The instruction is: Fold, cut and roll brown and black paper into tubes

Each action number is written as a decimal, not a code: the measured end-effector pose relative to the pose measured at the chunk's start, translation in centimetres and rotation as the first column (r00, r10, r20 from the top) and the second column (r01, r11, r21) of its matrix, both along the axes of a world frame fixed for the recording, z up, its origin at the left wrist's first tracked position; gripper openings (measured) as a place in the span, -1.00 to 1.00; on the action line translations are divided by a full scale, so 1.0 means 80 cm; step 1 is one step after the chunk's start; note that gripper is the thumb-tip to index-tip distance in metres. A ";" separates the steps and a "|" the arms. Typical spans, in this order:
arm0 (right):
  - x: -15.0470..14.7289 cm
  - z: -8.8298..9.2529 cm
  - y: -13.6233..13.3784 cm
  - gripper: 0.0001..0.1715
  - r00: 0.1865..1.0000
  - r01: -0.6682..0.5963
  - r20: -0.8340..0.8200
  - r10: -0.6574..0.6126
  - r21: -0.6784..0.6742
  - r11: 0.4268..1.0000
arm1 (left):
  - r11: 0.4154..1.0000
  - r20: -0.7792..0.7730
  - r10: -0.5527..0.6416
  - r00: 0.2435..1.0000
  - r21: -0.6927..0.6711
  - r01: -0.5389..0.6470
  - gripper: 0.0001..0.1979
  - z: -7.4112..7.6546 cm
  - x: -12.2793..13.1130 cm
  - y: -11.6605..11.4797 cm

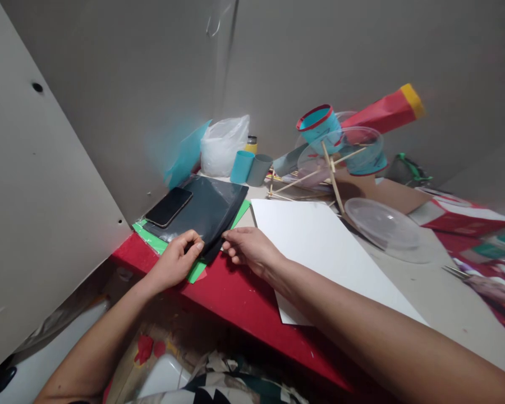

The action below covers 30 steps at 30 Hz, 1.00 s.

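Note:
Near the table's front edge lies a stack of black paper (210, 207) in glossy clear plastic, on top of green sheets (151, 238). My left hand (180, 257) is closed, thumb and curled fingers pinching the stack's near edge. At the stack's near right corner, my right hand (250, 248) is closed too, with thumb and forefinger gripping the black edge. A dark phone (169, 206) rests on the left part of the stack. Under my right forearm, a large white sheet (315, 241) lies flat on the table.
Behind the stack stand a white plastic bag (223, 146), a blue cup-like tube (242, 166) and a grey one (260, 170). A stick structure (330, 163) with clear discs and a red paper tube (379, 115) occupies the back right. Scissors (457, 272) lie far right. Walls close in left and behind.

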State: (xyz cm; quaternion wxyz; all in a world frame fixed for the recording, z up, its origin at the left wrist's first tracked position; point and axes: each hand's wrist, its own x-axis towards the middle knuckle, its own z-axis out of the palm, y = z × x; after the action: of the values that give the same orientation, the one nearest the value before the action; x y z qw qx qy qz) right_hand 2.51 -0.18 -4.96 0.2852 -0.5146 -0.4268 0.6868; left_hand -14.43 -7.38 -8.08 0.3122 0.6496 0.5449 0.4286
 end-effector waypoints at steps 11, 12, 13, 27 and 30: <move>0.003 -0.004 0.011 -0.75 0.995 0.091 0.035 -0.091 -0.002 0.996 | 1.000 -0.015 0.001 1.000 0.014 -0.001 -0.77 -0.001 0.000 -0.001; 0.003 -0.004 0.011 -0.75 0.995 0.097 0.033 -0.097 -0.001 0.995 | 1.000 -0.020 0.002 1.000 0.014 -0.001 -0.77 -0.001 -0.001 0.000; 0.003 -0.004 0.012 -0.76 0.994 0.105 0.029 -0.105 0.002 0.994 | 1.000 -0.024 0.003 1.000 0.015 -0.003 -0.77 -0.001 -0.001 0.000; 0.006 -0.004 0.025 -0.74 0.999 0.047 0.014 -0.047 0.011 0.999 | 0.999 -0.054 0.049 0.997 0.016 -0.049 -0.76 -0.002 -0.003 0.001; 0.002 -0.003 0.024 -0.72 1.000 0.007 0.015 -0.007 -0.017 1.000 | 0.999 -0.061 0.047 0.997 0.016 -0.046 -0.77 -0.001 -0.004 0.001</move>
State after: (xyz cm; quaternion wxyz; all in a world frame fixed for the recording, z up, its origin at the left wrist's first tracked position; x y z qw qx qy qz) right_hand 2.71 1.78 -5.18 0.2800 -0.5235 -0.4215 0.6855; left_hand -14.78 -7.27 -8.13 0.2804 0.6519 0.5661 0.4194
